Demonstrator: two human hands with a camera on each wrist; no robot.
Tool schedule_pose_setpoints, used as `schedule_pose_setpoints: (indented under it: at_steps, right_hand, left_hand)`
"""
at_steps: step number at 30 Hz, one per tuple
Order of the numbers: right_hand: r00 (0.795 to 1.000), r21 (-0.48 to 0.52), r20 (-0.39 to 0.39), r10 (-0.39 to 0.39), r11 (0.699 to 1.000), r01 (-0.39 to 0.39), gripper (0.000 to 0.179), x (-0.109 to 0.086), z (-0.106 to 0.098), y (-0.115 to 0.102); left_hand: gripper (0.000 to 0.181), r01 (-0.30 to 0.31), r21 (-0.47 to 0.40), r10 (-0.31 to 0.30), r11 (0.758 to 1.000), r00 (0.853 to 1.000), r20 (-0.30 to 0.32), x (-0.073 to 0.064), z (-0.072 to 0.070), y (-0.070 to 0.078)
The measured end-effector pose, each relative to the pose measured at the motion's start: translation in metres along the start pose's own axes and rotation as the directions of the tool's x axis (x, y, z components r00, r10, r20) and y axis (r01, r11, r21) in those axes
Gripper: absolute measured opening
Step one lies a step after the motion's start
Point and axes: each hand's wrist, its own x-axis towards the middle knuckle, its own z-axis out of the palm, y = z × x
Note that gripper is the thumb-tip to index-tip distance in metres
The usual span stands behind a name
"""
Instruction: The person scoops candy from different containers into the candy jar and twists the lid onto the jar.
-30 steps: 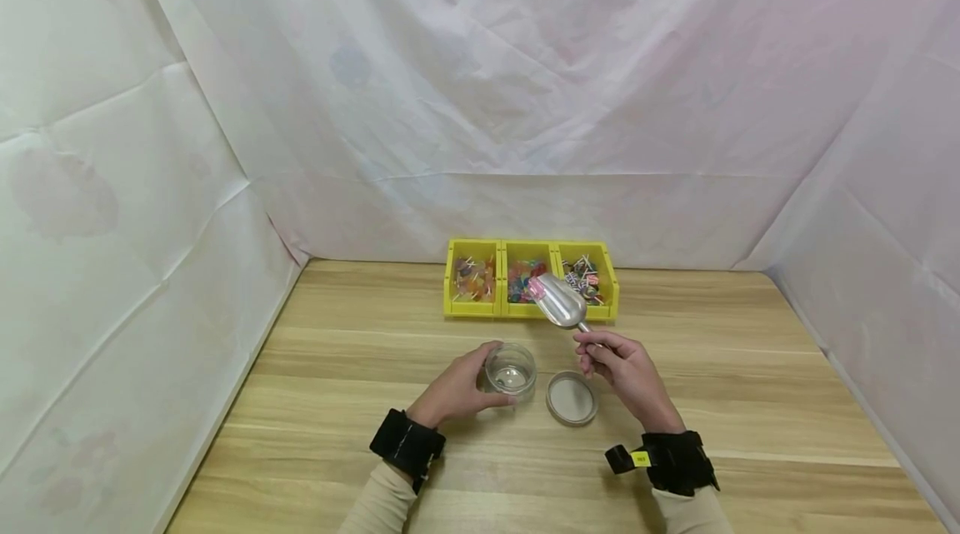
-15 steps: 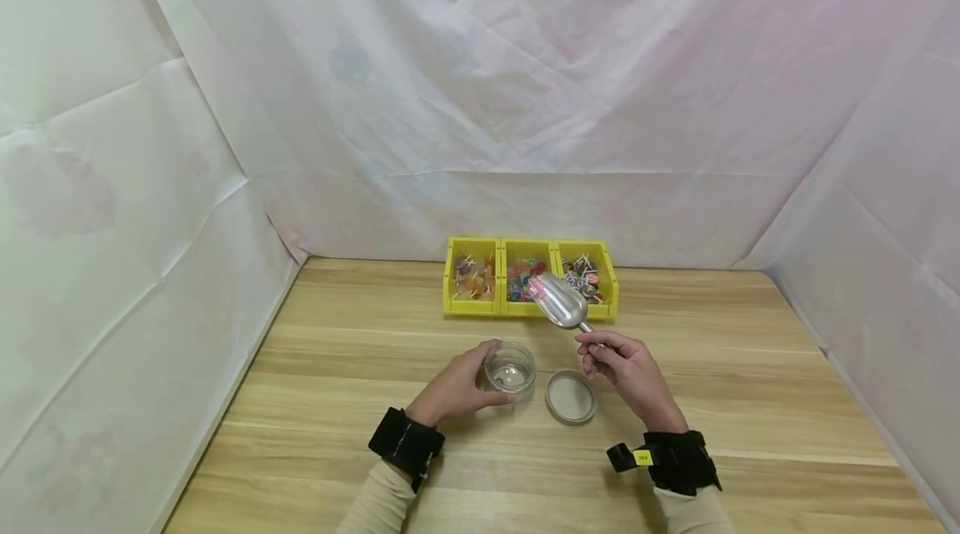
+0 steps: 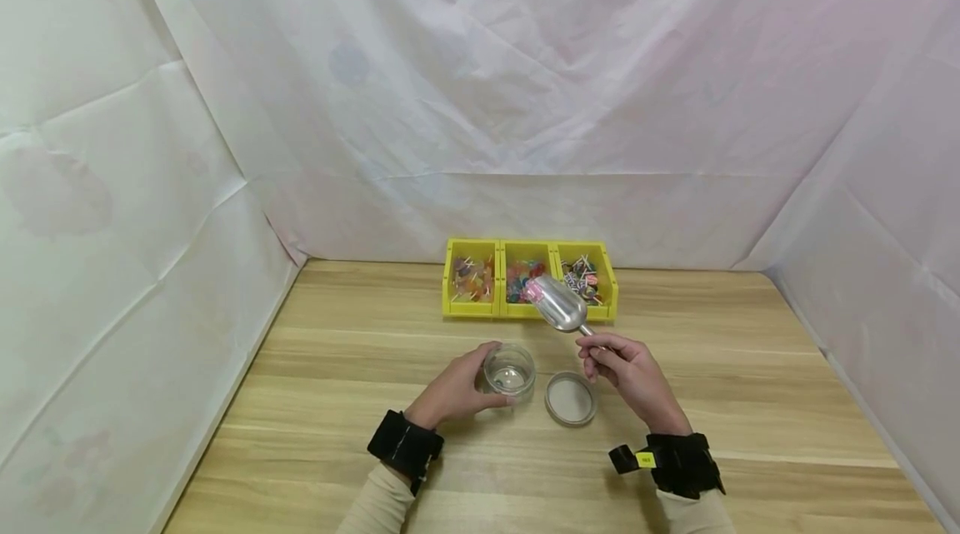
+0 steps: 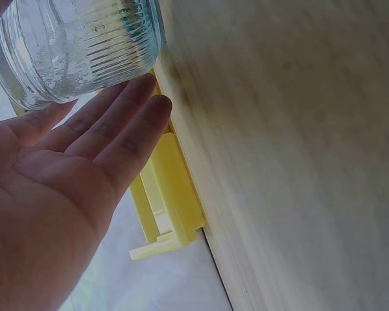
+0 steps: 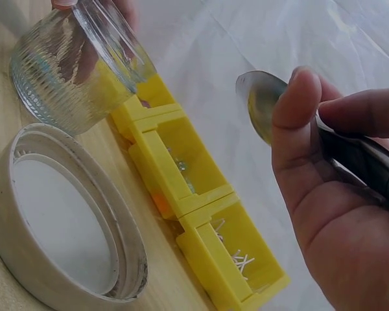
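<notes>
My left hand (image 3: 459,388) holds a clear glass jar (image 3: 517,391) by its side, thumb in front and fingers behind. The jar stands upright and lidless on the wooden table; its ribbed wall (image 4: 120,42) shows in the left wrist view. My right hand (image 3: 633,371) grips the handle of a metal scoop (image 3: 564,309), raised in front of the yellow bins. A pink-wrapped candy (image 3: 534,291) lies at the scoop's tip. Between the hands, a round jar lid (image 3: 571,398) lies on the table, its inner side up, as the right wrist view shows.
Three joined yellow bins (image 3: 500,311) stand at the back of the table. The left and middle ones hold colourful candies, some on white sticks; lollipops (image 3: 583,277) fill the right one. White cloth (image 3: 480,101) walls the table at the back and both sides.
</notes>
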Motion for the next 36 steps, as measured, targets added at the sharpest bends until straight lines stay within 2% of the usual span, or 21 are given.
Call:
schedule_pose_setpoints:
  at_steps: [17, 36]
  right_hand:
    - [0.999, 0.024, 0.032, -0.017, 1.0, 0.016, 0.03, -0.0014, -0.0019, -0.0022]
    - [0.999, 0.01, 0.044, 0.008, 1.0, -0.008, 0.032, -0.0037, -0.0074, -0.0056]
  left_hand:
    - [0.093, -0.012, 0.004, 0.012, 1.0, 1.0, -0.004, -0.0002, -0.0006, 0.0006]
    - [0.093, -0.004, 0.004, 0.004, 1.0, 1.0, -0.002, 0.0003, -0.0001, 0.0002]
